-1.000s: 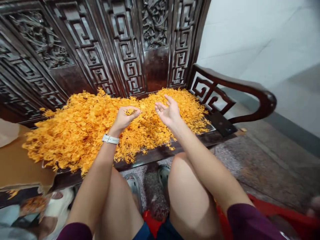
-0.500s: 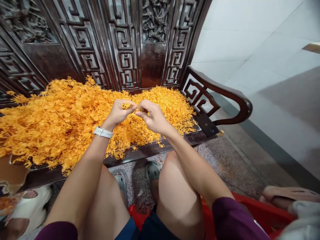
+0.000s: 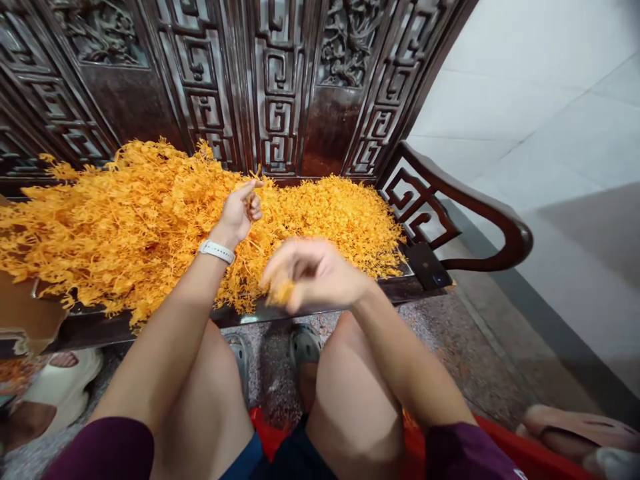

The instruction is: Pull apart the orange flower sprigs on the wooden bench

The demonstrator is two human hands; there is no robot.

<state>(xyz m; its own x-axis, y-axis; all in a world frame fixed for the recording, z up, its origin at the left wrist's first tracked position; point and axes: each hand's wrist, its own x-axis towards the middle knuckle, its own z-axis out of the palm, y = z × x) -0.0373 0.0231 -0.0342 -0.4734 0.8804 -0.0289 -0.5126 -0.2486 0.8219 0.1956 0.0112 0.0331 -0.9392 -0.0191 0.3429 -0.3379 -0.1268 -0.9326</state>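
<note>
Bright, even indoor light, warped edges (right hand [image 3: 315, 273] blurred)

We see the right hand [image 3: 315, 275] only as a motion blur, and the orange clump [image 3: 281, 292] in its fingers is too smeared to make out. The thin sprig [image 3: 253, 190] at the left hand [image 3: 239, 213] is too fine to show any grip. The orange heap [image 3: 125, 213] runs off our left edge, and the red plastic piece [image 3: 505, 440] is cut off below.

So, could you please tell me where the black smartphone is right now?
In the head view, the black smartphone lies on the right end of the dark carved wooden bench, beside the orange flower heap, under the curved armrest.
</note>
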